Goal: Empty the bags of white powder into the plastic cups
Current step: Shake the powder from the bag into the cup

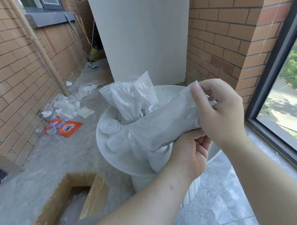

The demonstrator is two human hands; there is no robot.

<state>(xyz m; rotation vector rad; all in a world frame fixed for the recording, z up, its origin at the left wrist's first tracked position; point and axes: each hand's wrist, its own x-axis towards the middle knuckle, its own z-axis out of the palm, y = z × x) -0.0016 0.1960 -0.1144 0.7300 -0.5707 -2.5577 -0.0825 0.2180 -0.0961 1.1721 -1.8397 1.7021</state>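
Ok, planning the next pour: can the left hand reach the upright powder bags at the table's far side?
Probably not yet: the left hand grips the clear plastic bag of white powder, which lies between it and the upright bags.

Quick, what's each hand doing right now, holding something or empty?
Left hand: closed, gripping the lower end of the bag of white powder.
Right hand: closed, pinching the same bag's upper end.

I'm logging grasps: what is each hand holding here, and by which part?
Both hold one bag of white powder. The right hand pinches its upper end; the left hand grips its lower edge from beneath.
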